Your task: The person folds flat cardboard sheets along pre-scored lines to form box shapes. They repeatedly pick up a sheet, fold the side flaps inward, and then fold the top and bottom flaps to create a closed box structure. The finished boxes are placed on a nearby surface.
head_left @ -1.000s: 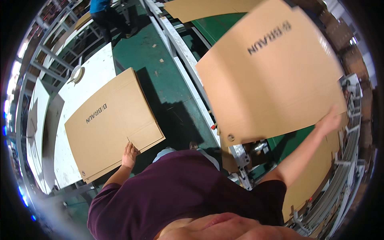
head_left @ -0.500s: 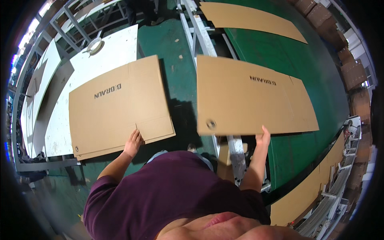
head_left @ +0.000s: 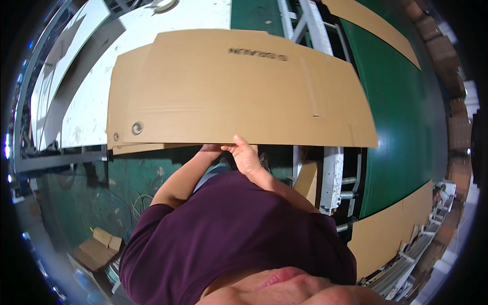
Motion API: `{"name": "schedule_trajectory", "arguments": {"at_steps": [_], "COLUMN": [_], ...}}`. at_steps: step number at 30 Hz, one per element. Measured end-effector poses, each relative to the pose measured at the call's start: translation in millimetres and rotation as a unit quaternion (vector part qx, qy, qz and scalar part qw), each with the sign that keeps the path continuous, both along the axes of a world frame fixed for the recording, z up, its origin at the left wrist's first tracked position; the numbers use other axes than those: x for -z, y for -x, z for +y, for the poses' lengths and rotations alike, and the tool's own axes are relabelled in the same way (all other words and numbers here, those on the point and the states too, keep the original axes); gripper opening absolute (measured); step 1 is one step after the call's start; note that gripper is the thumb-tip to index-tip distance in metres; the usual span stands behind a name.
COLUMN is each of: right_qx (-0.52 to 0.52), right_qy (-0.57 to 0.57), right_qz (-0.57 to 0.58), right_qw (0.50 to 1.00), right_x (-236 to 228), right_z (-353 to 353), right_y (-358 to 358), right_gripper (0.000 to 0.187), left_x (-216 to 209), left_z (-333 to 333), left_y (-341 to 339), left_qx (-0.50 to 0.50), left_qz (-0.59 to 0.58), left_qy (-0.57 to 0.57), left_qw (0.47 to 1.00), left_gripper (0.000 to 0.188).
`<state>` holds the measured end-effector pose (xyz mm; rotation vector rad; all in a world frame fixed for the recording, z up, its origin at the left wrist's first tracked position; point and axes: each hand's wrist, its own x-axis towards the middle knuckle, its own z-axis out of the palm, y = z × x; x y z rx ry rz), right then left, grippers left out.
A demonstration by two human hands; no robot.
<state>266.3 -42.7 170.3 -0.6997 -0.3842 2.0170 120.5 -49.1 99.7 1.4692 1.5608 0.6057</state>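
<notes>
A large flat cardboard sheet (head_left: 203, 96) with dark print and a round mark spans the space before me, from the white table across to the conveyor's frame. My right hand (head_left: 245, 156) is closed on its near edge, thumb on top and the other fingers partly underneath. Beneath the sheet, other flat cardboard (head_left: 131, 60) shows along the left side and the near left edge. My left hand (head_left: 211, 148) is under that near edge, beside the right hand. Its fingers are hidden by the cardboard.
The white table (head_left: 84, 114) stands left, with a round container (head_left: 165, 5) at its far side. On the right runs a green conveyor belt (head_left: 394, 112) with a metal frame (head_left: 333, 173). More cardboard sheets lie on it, far (head_left: 378, 25) and near (head_left: 389, 223). An opened carton (head_left: 99, 249) sits lower left.
My right hand has carried its cardboard sheet left, off the conveyor and over the sheets at the table. My left hand has gone from the top of those sheets to beneath the near edge.
</notes>
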Motion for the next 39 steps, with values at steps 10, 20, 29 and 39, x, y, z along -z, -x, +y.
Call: {"name": "schedule_trajectory", "arguments": {"at_steps": [10, 20, 29, 39], "right_qx": [-0.169, -0.429, -0.618, -0.013], "right_qy": [0.076, 0.280, -0.053, -0.256], "right_qz": [-0.010, -0.098, -0.261, -0.763], "right_qw": [0.983, 0.853, 0.740, 0.593], "right_x": [61, 130, 64, 125], "right_z": [-36, -33, 67, 305], "right_y": [64, 113, -68, -279], "right_gripper": [0.027, 0.079, 0.034, 0.053], "left_x": [57, 71, -62, 14], "left_z": [-34, -135, -31, -2], "left_y": [2, 6, -22, -39], "left_qx": [0.036, 0.164, -0.004, 0.094], "left_qz": [0.136, 0.279, 0.207, 0.338], "left_qy": [-0.162, 0.021, -0.193, -0.264], "left_qw": [0.977, 0.946, 0.959, 0.899], "left_gripper": [0.049, 0.045, 0.049, 0.039]}}
